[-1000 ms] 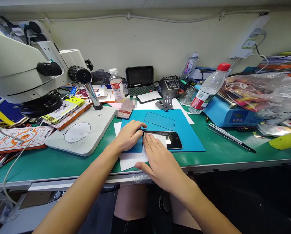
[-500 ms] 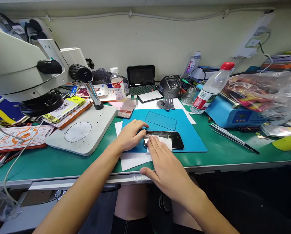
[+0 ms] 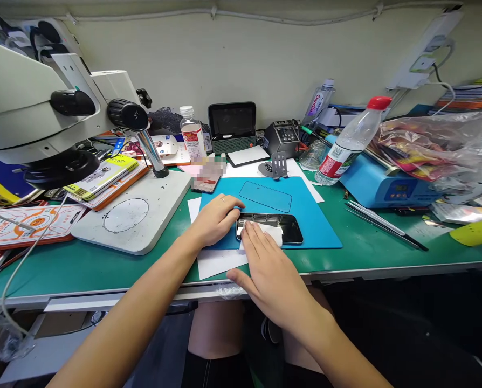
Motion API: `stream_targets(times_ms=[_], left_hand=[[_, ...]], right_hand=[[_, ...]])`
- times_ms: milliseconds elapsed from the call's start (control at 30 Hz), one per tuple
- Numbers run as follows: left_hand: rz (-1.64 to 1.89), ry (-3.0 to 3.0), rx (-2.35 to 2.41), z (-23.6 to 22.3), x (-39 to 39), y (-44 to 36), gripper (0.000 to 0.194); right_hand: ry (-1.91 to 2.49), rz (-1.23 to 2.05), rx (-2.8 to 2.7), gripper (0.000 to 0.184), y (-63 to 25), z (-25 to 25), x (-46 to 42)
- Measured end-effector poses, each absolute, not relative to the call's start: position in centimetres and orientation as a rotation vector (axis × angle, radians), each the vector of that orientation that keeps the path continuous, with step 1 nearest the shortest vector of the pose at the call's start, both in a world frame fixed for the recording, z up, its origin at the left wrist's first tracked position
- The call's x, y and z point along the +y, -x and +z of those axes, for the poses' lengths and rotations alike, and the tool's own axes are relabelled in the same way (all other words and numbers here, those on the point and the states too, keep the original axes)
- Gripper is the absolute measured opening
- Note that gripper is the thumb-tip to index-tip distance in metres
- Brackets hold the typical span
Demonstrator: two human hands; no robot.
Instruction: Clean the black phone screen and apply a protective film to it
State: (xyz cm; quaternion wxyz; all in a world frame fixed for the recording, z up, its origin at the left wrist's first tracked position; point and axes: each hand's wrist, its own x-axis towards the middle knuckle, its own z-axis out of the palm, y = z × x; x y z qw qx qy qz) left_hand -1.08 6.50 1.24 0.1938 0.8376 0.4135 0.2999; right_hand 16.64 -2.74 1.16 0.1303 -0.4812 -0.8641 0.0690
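- Our phone [image 3: 292, 229] lies face up on the blue mat [image 3: 317, 231], near its front edge, its long side running left to right.
- We have our right hand [image 3: 265, 264] laid flat over the phone's left and middle part, four fingers stretched and side by side, the thumb spread away to the left, off the phone.
- Under those fingers we see a white cloth [image 3: 275, 234] against the screen; the phone's right end shows bare beyond it.
- Our left hand [image 3: 217, 218] is at the phone's left end, fingers bent, thumb tip at the upper left corner; we cannot tell whether it grips the edge.
- Just behind the phone, on the same mat, we have a clear sheet with a dark outline [image 3: 265, 195].
- White paper [image 3: 217, 264] sticks out from beneath the mat, below our left hand.
- Well to the right of both hands, our tweezers [image 3: 386, 226] lie on the green tabletop [image 3: 325, 263].
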Motion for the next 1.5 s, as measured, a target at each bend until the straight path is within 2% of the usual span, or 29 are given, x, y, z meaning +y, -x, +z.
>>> stream_targets(times_ms=[167, 400, 600, 867, 1067, 1200, 1367, 1500], left_hand=[[0.853, -2.341, 1.165, 1.2, 6.4, 1.2, 0.027], [0.832, -2.339, 1.153, 1.1, 6.3, 1.1, 0.025], [0.907, -2.187, 1.181, 1.0, 6.2, 1.1, 0.046], [0.946, -2.165, 1.210, 0.9, 6.4, 1.0, 0.043], [0.950, -2.145, 1.236, 0.8, 6.4, 1.1, 0.042], [0.944, -2.155, 1.233, 0.7, 6.3, 1.2, 0.041], [0.858, -2.379, 1.177, 1.0, 6.2, 1.1, 0.029], [0.802, -2.660, 1.017, 1.4, 5.5, 0.6, 0.028]], right_hand=[[1.437, 0.246, -2.501, 0.090, -15.2, 1.7, 0.3], [1.401, 0.252, -2.562, 0.086, -17.7, 1.4, -3.3], [1.370, 0.326, -2.549, 0.093, -16.0, 2.0, 0.7], [1.342, 0.339, -2.551, 0.092, -16.7, 1.7, -2.2], [1.416, 0.262, -2.515, 0.095, -15.0, 1.7, 0.5], [1.422, 0.250, -2.514, 0.095, -15.2, 1.4, -1.4], [1.367, 0.278, -2.549, 0.089, -17.5, 1.3, -2.1], [1.483, 0.212, -2.504, 0.091, -20.6, 1.0, -1.0]])
